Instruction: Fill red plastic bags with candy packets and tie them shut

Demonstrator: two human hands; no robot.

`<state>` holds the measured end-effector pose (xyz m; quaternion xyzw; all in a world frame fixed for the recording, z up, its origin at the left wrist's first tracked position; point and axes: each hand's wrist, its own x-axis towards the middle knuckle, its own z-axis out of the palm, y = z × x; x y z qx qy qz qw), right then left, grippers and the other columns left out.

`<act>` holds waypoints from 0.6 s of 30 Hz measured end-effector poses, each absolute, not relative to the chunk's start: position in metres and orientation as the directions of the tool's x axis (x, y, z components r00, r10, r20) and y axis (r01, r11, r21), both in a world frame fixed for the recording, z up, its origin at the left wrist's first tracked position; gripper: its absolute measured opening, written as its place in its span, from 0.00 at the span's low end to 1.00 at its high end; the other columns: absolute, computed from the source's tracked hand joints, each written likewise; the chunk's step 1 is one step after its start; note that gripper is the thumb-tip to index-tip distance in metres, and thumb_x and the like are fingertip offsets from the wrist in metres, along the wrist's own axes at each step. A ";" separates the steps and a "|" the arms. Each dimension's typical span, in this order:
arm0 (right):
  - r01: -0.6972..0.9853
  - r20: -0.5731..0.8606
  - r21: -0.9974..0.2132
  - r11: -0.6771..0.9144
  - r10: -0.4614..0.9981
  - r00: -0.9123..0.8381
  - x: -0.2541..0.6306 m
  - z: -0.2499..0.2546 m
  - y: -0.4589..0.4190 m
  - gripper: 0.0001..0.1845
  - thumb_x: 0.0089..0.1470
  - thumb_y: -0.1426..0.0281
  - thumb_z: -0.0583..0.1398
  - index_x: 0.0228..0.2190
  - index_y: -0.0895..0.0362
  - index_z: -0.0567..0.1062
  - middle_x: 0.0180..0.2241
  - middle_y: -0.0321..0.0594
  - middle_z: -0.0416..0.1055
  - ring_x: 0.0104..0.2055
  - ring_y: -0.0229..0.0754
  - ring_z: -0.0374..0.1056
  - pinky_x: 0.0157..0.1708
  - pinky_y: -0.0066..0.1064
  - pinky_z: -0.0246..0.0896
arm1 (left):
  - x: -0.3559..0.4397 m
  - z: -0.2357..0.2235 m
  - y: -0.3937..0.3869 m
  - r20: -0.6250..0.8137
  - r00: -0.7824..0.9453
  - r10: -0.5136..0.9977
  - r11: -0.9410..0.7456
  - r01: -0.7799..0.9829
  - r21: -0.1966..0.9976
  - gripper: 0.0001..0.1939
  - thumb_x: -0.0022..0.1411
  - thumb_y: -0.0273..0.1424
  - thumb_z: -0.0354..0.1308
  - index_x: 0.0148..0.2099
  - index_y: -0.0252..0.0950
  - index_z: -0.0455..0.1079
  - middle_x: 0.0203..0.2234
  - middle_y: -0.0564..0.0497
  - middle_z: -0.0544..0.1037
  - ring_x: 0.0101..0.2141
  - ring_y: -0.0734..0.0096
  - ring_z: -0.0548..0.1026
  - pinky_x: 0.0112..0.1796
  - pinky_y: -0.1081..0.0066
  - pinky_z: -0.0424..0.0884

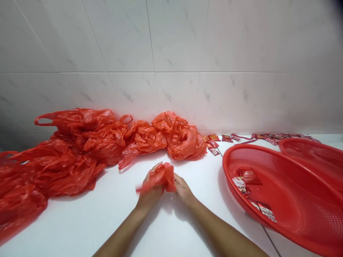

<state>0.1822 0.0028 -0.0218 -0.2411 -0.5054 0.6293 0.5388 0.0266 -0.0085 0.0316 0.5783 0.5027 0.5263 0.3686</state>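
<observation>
Between my two hands, over the white surface, is a crumpled red plastic bag (166, 177). My left hand (150, 191) is closed around its left side, and a strip of the bag hangs blurred across the back of that hand. My right hand (183, 189) is at the bag's right edge with its fingers bent against it; the fingertips are partly hidden by the plastic. A bunched red plastic bag (184, 139) rests behind my hands, close to the wall.
More crumpled red plastic bags (72, 157) spread along the left and back. At right stands a red perforated basket (284, 178) holding several small packets (250, 176), with a second red basket (313, 153) behind it. Small packets (213, 142) lie along the tiled wall (177, 100).
</observation>
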 end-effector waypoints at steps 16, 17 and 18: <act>-0.202 0.249 -0.956 0.213 0.953 -0.172 0.190 -0.017 0.008 0.25 0.45 0.74 0.55 0.41 0.53 0.86 0.40 0.42 0.81 0.43 0.48 0.74 0.50 0.41 0.69 | 0.034 0.000 -0.023 0.378 0.217 0.900 -0.436 0.480 0.761 0.15 0.63 0.31 0.63 0.52 0.41 0.78 0.50 0.43 0.78 0.53 0.51 0.76 0.53 0.52 0.75; -0.177 0.258 -0.956 0.234 0.958 -0.128 0.194 -0.014 0.012 0.23 0.43 0.74 0.55 0.37 0.54 0.87 0.38 0.42 0.80 0.41 0.48 0.73 0.48 0.41 0.69 | 0.033 -0.001 -0.024 0.381 0.258 0.888 -0.460 0.473 0.751 0.18 0.65 0.32 0.62 0.57 0.41 0.76 0.55 0.41 0.75 0.56 0.51 0.74 0.54 0.53 0.75; -0.156 0.269 -0.955 0.254 0.959 -0.087 0.199 -0.010 0.016 0.21 0.41 0.74 0.55 0.31 0.53 0.86 0.37 0.43 0.78 0.41 0.48 0.72 0.48 0.40 0.68 | 0.032 -0.002 -0.024 0.385 0.294 0.875 -0.483 0.463 0.743 0.22 0.66 0.33 0.62 0.61 0.42 0.73 0.57 0.40 0.72 0.57 0.51 0.73 0.53 0.55 0.75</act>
